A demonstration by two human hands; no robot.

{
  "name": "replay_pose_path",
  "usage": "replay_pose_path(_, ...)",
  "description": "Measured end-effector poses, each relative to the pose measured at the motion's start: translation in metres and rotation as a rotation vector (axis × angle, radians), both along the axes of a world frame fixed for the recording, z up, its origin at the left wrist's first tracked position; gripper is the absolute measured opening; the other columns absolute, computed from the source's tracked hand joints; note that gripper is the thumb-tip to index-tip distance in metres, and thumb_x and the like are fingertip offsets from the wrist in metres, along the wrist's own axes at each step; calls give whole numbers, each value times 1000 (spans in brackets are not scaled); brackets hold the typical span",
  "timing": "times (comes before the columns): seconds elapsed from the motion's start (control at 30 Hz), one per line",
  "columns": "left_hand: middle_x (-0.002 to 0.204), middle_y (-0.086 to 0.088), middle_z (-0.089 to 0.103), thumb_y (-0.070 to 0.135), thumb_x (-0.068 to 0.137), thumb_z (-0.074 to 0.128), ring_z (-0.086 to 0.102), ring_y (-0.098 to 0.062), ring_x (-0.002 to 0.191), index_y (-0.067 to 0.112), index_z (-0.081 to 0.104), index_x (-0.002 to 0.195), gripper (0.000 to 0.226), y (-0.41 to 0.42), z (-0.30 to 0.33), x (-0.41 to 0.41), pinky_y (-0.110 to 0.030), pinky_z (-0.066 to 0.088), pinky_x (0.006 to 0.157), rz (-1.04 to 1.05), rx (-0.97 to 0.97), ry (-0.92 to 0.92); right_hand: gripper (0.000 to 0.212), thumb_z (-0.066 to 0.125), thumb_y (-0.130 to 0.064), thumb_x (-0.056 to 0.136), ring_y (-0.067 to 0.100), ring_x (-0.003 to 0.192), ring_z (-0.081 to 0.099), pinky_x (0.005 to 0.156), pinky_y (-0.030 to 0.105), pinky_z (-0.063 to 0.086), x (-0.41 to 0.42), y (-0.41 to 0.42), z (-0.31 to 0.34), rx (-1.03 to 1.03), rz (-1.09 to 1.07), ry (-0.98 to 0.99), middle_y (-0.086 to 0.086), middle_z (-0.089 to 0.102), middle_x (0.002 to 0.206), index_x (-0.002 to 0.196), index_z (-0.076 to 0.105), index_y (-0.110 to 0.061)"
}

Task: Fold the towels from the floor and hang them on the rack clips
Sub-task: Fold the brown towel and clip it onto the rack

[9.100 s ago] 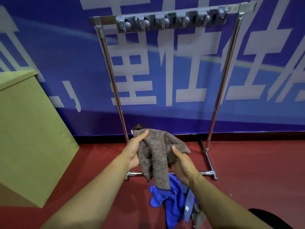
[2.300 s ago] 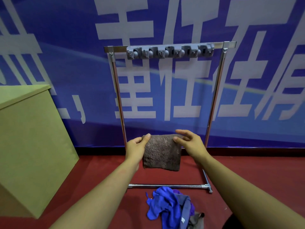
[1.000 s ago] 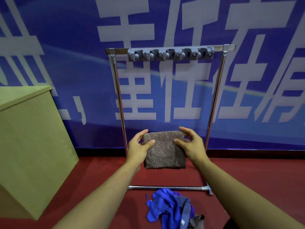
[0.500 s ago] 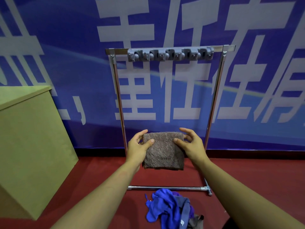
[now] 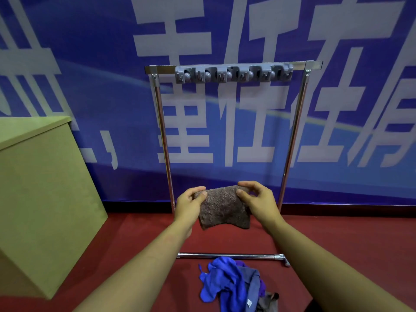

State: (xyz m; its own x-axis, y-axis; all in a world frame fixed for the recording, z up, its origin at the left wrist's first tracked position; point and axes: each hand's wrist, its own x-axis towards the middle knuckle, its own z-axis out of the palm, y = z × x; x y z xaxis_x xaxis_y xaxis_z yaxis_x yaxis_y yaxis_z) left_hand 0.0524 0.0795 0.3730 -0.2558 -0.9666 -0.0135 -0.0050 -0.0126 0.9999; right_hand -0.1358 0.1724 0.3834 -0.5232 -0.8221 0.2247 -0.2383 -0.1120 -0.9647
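I hold a folded brown towel (image 5: 222, 209) in front of me, low between the rack's two posts. My left hand (image 5: 189, 204) pinches its upper left corner and my right hand (image 5: 258, 202) pinches its upper right corner. The towel's top edge bows upward and its lower edge arches. High above, the metal rack (image 5: 162, 131) carries a grey strip of clips (image 5: 233, 74) on its top bar, all bare. A heap of blue, grey and purple towels (image 5: 227, 282) lies on the red floor by the rack's bottom bar.
A tall tan box (image 5: 42, 199) stands at the left, close to the rack. Behind the rack hangs a blue banner (image 5: 225, 131) with large white characters. Red floor (image 5: 337, 235) stretches to the right.
Over the past seconds the crumpled brown towel became a folded square. In the last half second my hands drew closer together, so the flat towel now bows between them.
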Motion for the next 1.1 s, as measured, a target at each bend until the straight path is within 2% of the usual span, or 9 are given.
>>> replay_pose_path(0.13, 116, -21, 70, -6, 96, 54, 69, -29, 97, 11, 66, 121, 32, 2, 5, -3, -42, 57, 87, -109, 348, 267, 27, 74, -11, 89, 0, 104, 66, 78, 8, 51, 2, -1, 2, 6, 25, 13, -8, 70, 114, 113, 73, -22)
replay_pose_path(0.33, 101, -14, 70, -3, 92, 43, 65, -27, 87, 13, 63, 124, 41, 12, 0, -1, -38, 52, 85, -281, 665, 316, 46, 58, 2, 95, 10, 106, 66, 74, 17, 56, 8, 1, 9, 52, 191, -214, -2, 61, 129, 131, 65, -25)
replay_pose_path(0.43, 102, -7, 68, 8, 92, 57, 62, -23, 89, 19, 76, 97, 22, 19, -7, -8, -33, 50, 80, -349, 631, 91, 52, 55, 5, 93, 11, 99, 70, 72, 19, 56, 9, 0, 15, 106, 260, -174, -2, 62, 127, 135, 63, -26)
replay_pose_path(0.5, 112, -2, 64, 16, 92, 62, 55, -21, 99, 24, 74, 97, 15, 19, -14, -13, -33, 43, 86, -304, 532, -139, 55, 55, 6, 91, 13, 97, 72, 76, 23, 58, 10, -3, 14, 143, 295, -92, 4, 67, 124, 133, 64, -27)
replay_pose_path(0.57, 112, -8, 63, 22, 96, 57, 57, -24, 96, 19, 70, 105, 16, 17, -16, -14, -36, 44, 88, -289, 592, -113, 57, 55, 7, 89, 14, 94, 73, 79, 27, 59, 12, -4, 13, 184, 315, -35, 5, 70, 121, 132, 65, -29)
replay_pose_path(0.8, 60, -17, 61, 69, 99, 12, 61, -27, 47, 2, 59, 85, 83, 28, -10, -18, -30, 52, 57, -324, 897, 251, 53, 58, 5, 90, 24, 80, 69, 73, 32, 55, 25, -6, 11, 262, 439, -86, 15, 76, 104, 132, 64, -27)
replay_pose_path(0.93, 101, -21, 72, 81, 90, 19, 68, -30, 78, 3, 71, 106, 95, 29, -18, -24, -39, 53, 89, -242, 933, 314, 50, 64, -4, 87, 31, 83, 62, 82, 45, 50, 28, -11, 9, 263, 498, -140, 25, 72, 102, 127, 67, -33)
replay_pose_path(1.0, 122, -19, 67, 82, 90, 23, 68, -31, 87, 3, 73, 107, 95, 30, -22, -26, -41, 50, 88, -214, 964, 359, 49, 66, -10, 84, 32, 85, 61, 83, 46, 49, 28, -12, 10, 259, 520, -150, 25, 70, 102, 126, 68, -35)
replay_pose_path(1.1, 105, -26, 74, 79, 93, 19, 71, -39, 91, 4, 71, 110, 93, 32, -18, -27, -49, 51, 82, -189, 953, 483, 43, 65, -7, 92, 28, 94, 69, 92, 43, 53, 30, -11, 13, 258, 547, -185, 15, 72, 115, 128, 67, -29)
